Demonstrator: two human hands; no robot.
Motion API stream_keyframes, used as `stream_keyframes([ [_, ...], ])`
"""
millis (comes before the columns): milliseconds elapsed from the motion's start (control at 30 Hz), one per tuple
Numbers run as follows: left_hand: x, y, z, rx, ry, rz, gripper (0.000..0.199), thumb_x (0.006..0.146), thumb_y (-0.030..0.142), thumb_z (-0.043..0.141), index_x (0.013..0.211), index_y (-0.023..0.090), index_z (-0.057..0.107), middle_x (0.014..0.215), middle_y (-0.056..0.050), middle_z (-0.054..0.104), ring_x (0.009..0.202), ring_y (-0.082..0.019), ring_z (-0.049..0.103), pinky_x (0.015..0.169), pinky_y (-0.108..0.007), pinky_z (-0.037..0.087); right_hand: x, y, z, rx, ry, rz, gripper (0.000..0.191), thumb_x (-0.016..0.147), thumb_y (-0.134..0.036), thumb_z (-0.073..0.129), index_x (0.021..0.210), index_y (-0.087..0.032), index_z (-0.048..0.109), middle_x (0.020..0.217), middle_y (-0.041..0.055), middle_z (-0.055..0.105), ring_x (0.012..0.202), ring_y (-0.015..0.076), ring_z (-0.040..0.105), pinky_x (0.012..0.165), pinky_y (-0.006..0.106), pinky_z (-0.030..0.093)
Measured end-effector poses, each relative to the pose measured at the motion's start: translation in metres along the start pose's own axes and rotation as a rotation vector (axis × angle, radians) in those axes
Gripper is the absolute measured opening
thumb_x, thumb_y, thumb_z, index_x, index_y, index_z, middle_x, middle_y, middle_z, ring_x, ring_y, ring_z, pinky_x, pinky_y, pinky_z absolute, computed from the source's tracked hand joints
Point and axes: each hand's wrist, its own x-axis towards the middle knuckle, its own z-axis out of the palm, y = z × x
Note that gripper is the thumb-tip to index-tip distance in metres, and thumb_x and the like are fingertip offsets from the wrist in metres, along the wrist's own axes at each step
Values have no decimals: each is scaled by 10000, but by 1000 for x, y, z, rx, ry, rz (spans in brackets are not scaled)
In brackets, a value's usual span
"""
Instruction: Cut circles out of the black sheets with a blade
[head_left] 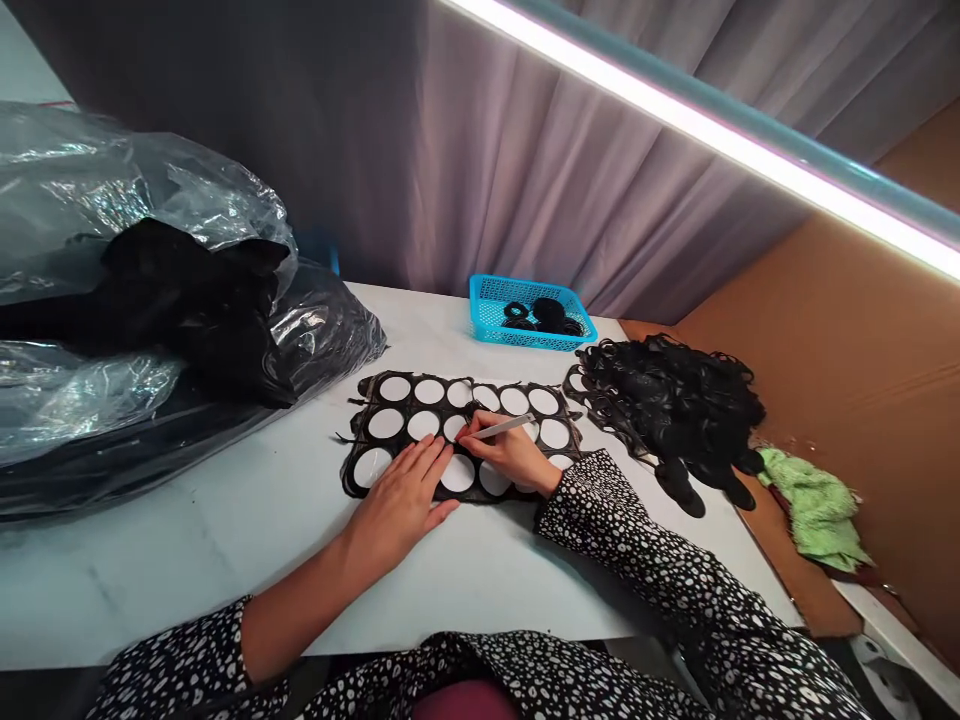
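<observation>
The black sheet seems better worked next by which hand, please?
Probably the right hand: it holds the slim, pale pen-like tool over the black sheet, while the left hand rests on it, holding no tool.

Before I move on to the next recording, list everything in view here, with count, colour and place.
Table: one, white, centre
Sheet with white circles: seemingly one, black, mid-table
Slim tool: one, pale grey, in the right hand
Basket: one, blue, back of table
Round pieces: several, black, in the basket
Heap: one, black, right of the sheet
Plastic bag: at least one, clear, left
Material: uncounted, black, by the bag
Cloth: one, green, far right
Lamp: one, lit white, overhead
Curtain: uncounted, greyish, behind table
Board: uncounted, brown, right
Sleeves: two, black-and-white, lower left and right
Left hand: one, bare, on the sheet
Right hand: one, bare, holding the tool
</observation>
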Motion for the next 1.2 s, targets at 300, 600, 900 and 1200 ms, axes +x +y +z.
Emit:
stream_keyframes([
  [300,0,-1,-2,31,-36,-1,546,979,469,487,1397,119,472,1451,-161,505,1383,-303,419,1112,-469,392,0,1,0,-11,-12,-11,226,865,-344,627,733,-200,513,846,27,668,777,160,594,699,276,452],
  [600,-2,-5,2,5,-29,6,551,980,485,473,1412,144,451,1485,-146,468,1396,-294,401,1114,-470,386,-5,4,8,-413,-53,-200,165,938,-258,528,784,-203,503,859,55,642,805,188,562,721,307,449],
  [900,-2,-8,-1,-74,-57,-36,518,987,470,480,1425,196,446,1502,-110,455,1415,-276,374,1133,-468,362,34,8,-73,-562,536,-114,216,901,-313,504,709,-221,470,749,52,616,690,198,548,657,323,438],
  [1200,-6,-7,-12,-60,-135,4,577,998,499,444,1475,184,368,1551,-106,381,1470,-267,250,1175,-468,284,19,-22,-56,312,107,202,344,739,-445,738,720,-208,490,879,64,696,840,204,664,456,208,427],
])
